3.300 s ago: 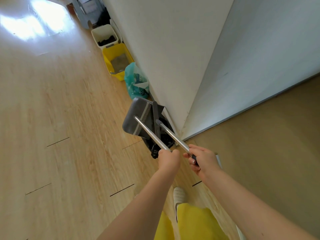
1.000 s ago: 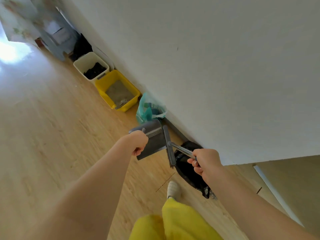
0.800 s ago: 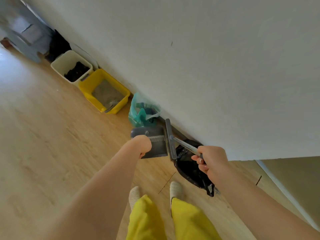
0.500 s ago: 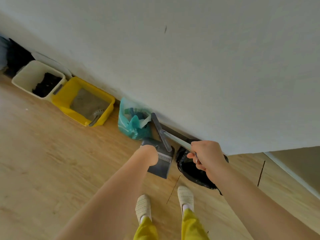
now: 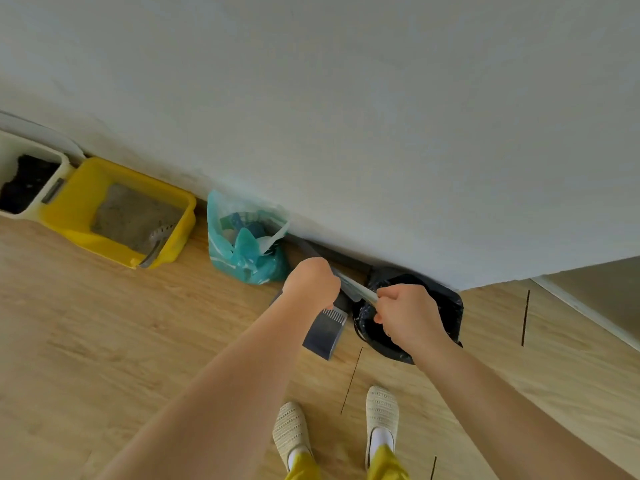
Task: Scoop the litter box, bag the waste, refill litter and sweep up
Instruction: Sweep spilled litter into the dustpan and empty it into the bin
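Head view, floor by the wall:
- Left grip (image 5: 313, 284): clenched round the dustpan's handle; the handle itself is hidden under the fist.
- Right grip (image 5: 407, 315): clenched round the broom handle (image 5: 356, 289), a pale metal shaft running up-left toward the wall.
- Dustpan (image 5: 325, 332): dark grey, comb teeth showing, held tilted just beside the bin's rim.
- Bin (image 5: 446, 306): black-lined, against the wall, partly behind the right hand.
- Litter box (image 5: 79, 206): yellow, grey litter inside, a grey scoop (image 5: 156, 242) leaning at its near corner; well apart from the hands.
- Waste bag (image 5: 244, 244): teal plastic, knotted, standing between litter box and bin.
- White tub (image 5: 55, 181): left of the litter box, dark contents.
- Stage (judged): sweeping-up tools in hand near the bin.
- Risk: dustpan mouth sits outside the rim; tipping from here would drop sweepings on the floor (image 5: 104, 341).
- Risk: the broom's hidden head could catch the bag or liner.
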